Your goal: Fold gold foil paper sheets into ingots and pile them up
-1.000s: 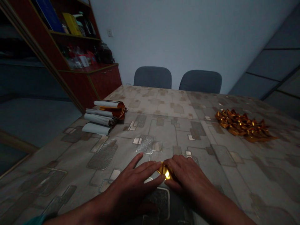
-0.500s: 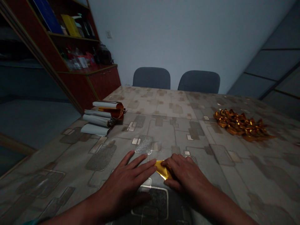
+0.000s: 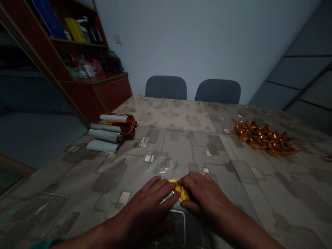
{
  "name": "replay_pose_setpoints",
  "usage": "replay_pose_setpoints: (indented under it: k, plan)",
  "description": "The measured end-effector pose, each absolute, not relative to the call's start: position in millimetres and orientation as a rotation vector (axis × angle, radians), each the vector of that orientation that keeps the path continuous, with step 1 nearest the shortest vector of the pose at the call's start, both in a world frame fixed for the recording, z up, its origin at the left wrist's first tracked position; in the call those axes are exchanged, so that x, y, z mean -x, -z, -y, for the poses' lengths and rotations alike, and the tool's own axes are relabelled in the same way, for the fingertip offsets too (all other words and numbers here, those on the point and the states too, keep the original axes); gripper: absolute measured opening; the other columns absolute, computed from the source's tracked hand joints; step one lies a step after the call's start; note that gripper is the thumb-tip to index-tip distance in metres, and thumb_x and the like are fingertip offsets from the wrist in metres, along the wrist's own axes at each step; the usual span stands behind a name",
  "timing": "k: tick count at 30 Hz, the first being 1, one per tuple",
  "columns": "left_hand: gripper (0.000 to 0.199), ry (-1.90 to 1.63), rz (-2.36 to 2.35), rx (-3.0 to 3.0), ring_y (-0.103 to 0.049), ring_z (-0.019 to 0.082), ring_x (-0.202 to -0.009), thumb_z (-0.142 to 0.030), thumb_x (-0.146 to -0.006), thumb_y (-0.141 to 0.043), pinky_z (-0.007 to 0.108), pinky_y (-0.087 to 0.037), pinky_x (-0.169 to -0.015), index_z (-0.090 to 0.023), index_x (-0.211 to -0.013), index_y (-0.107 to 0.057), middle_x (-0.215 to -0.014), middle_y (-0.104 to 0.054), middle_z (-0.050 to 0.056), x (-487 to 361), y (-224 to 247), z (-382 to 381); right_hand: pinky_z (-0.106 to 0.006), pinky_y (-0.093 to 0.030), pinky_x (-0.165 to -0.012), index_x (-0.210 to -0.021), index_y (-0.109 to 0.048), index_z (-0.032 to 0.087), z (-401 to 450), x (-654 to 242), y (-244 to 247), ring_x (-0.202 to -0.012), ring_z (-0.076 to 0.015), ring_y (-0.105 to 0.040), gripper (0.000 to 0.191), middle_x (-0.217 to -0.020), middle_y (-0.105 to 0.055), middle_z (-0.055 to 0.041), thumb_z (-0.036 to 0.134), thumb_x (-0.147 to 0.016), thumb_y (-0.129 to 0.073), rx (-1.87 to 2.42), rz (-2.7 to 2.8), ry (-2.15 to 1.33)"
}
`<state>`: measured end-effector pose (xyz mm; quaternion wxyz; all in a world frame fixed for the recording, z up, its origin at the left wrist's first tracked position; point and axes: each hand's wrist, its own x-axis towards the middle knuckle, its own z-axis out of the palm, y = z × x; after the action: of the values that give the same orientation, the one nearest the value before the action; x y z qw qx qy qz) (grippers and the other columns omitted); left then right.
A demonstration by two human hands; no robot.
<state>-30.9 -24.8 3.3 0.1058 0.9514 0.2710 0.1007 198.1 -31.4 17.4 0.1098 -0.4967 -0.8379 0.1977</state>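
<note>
A small folded piece of gold foil paper (image 3: pixel 182 192) lies on the table in front of me, between my two hands. My right hand (image 3: pixel 204 192) holds its right side, fingers bent over the top and thumb at the near edge. My left hand (image 3: pixel 157 199) has its fingertips on the left side of the foil, the fingers bent and close together. Both hands cover part of the foil, so its full shape is hidden.
A patterned cloth covers the table (image 3: pixel 178 141). Several folded gold foil pieces (image 3: pixel 267 138) sit in a cluster at the right. A bundle of folded sheets (image 3: pixel 111 133) lies at the left. Two grey chairs (image 3: pixel 166 87) stand behind the far edge, beside a red cabinet (image 3: pixel 111 91).
My left hand's fingers, stretched out and flatter before, have bent in and moved right onto the foil's left side. My right hand stays on the foil. The view has shifted slightly.
</note>
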Motion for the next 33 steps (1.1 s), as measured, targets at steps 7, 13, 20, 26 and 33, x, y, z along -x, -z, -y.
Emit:
replay_pose_setpoints:
  k: [7,13,20,26,33]
  plan:
    - [0.065,-0.317,-0.734,-2.788,-0.052,0.032,-0.108,-0.026,-0.077,-0.074,0.050,-0.048,-0.089,-0.029,-0.136,-0.049,-0.130,-0.054,0.011,30.2,-6.2,19.0,-0.037,-0.041,-0.080,-0.106,-0.064,0.021,25.1,-199.0,-32.9,-0.092,-0.0248,-0.062,0.031,-0.101,-0.068,-0.0060,0.030,-0.080,-0.080,1.486,2.453,-0.715]
    - [0.066,-0.341,-0.713,-2.810,-0.051,0.029,-0.104,-0.021,-0.076,-0.075,0.048,-0.048,-0.086,-0.031,-0.136,-0.049,-0.127,-0.055,0.010,28.3,-14.8,19.3,-0.033,-0.041,-0.080,-0.108,-0.065,0.023,23.3,-206.3,-35.5,-0.093,-0.0226,-0.062,0.023,-0.102,-0.069,-0.0043,0.025,-0.086,-0.073,1.416,2.389,-0.765]
    - [0.064,-0.364,-0.678,-2.869,-0.052,0.031,-0.106,-0.026,-0.077,-0.073,0.056,-0.044,-0.094,-0.033,-0.137,-0.050,-0.125,-0.056,0.012,30.0,-11.7,19.1,-0.028,-0.035,-0.066,-0.087,-0.062,0.021,19.5,-186.3,-25.5,-0.071,-0.0181,-0.064,0.005,-0.081,-0.072,0.0002,0.019,-0.089,-0.066,1.694,2.242,-0.567]
    - [0.062,-0.373,-0.715,-2.889,-0.053,0.031,-0.106,-0.033,-0.077,-0.075,0.055,-0.044,-0.095,-0.038,-0.135,-0.051,-0.122,-0.057,0.010,29.1,-7.4,19.1,-0.028,-0.029,-0.058,-0.086,-0.060,0.021,12.9,-178.3,-20.7,-0.065,-0.0198,-0.066,0.007,-0.076,-0.074,-0.0006,0.024,-0.093,-0.060,1.844,2.266,-0.320]
    - [0.065,-0.355,-0.718,-2.958,-0.050,0.037,-0.122,-0.042,-0.077,-0.079,0.070,-0.028,-0.104,-0.039,-0.136,-0.052,-0.137,-0.053,0.012,36.1,-9.3,1.3,-0.025,-0.035,-0.059,-0.085,-0.062,0.022,5.2,-197.5,-18.4,-0.069,-0.0178,-0.067,0.012,-0.077,-0.073,0.0004,0.025,-0.094,-0.056,1.722,2.163,-0.508]
